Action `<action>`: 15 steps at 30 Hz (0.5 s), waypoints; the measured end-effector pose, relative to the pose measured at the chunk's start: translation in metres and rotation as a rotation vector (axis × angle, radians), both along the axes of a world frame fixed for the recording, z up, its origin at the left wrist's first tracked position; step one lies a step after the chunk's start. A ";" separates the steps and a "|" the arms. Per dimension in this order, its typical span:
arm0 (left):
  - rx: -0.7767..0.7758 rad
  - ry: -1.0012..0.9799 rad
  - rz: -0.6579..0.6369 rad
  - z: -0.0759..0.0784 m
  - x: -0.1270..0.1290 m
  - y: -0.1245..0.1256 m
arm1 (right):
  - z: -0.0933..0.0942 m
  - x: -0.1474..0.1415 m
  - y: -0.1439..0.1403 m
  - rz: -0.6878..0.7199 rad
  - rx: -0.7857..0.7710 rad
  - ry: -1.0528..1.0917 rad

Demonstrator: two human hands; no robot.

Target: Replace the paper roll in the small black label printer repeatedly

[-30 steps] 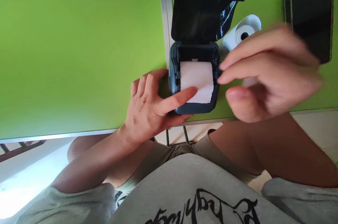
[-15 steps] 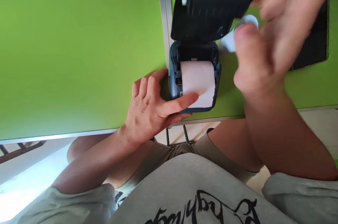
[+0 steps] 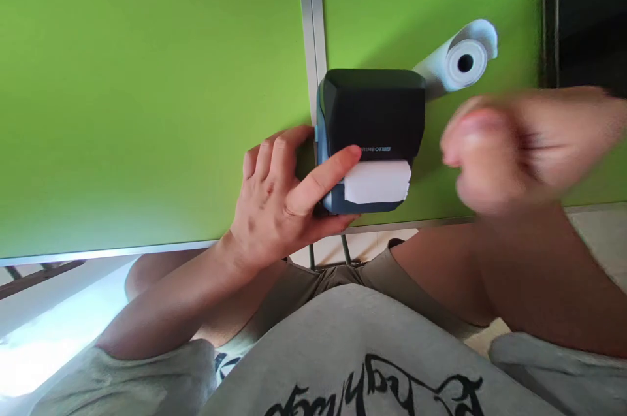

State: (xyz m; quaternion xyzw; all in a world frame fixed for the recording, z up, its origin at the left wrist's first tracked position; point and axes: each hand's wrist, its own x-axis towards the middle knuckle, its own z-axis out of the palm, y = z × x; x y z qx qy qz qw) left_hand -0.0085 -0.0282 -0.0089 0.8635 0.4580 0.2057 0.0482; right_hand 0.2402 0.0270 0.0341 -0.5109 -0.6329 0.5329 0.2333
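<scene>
A small dark label printer [image 3: 375, 112] sits on the green table near its front edge, its lid closed. A white paper strip [image 3: 377, 182] sticks out at the front below the lid. My left hand [image 3: 274, 197] grips the printer from the left, fingers at its side, index fingertip on the lid's front edge and thumb along the front. To the right of the printer, and apart from it, my right hand [image 3: 509, 148] is smeared by motion. Its fingers look curled, but whether they hold anything cannot be made out.
A loose white paper roll [image 3: 467, 63] lies behind the printer to the right, partly unrolled. At the far right is a dark flat device [image 3: 588, 17]. A metal strip [image 3: 312, 11] divides the green tabletop [image 3: 147, 76], whose front edge runs close to my lap.
The printer's lid has swung down from raised to closed, covering most of the paper. My right hand has let go of the lid and come down nearer. My left index finger has moved up slightly.
</scene>
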 end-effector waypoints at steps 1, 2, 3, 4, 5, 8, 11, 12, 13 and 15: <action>0.004 0.005 0.003 0.000 0.001 0.001 | 0.003 -0.002 -0.004 -0.053 0.086 -0.048; 0.008 0.014 0.006 0.000 0.001 0.001 | 0.004 -0.004 -0.006 -0.084 0.178 -0.101; 0.012 0.026 0.011 0.000 0.002 0.001 | 0.005 -0.005 -0.006 -0.087 0.252 -0.151; 0.016 0.035 0.017 0.000 0.002 0.001 | 0.005 -0.005 -0.004 -0.060 0.291 -0.191; 0.020 0.041 0.021 -0.001 0.002 0.001 | 0.004 -0.005 -0.002 -0.021 0.303 -0.222; 0.028 0.044 0.032 -0.001 0.003 0.001 | 0.003 -0.003 0.004 0.056 0.211 -0.252; 0.026 0.056 0.037 -0.001 0.004 0.001 | 0.005 -0.002 0.006 0.084 0.141 -0.235; 0.024 0.057 0.038 -0.001 0.004 0.001 | 0.006 -0.002 0.007 0.088 0.124 -0.226; 0.025 0.052 0.038 0.000 0.004 0.001 | 0.007 -0.002 0.007 0.092 0.111 -0.219; 0.009 0.038 0.039 0.001 0.005 0.001 | 0.008 -0.002 0.008 0.099 0.090 -0.212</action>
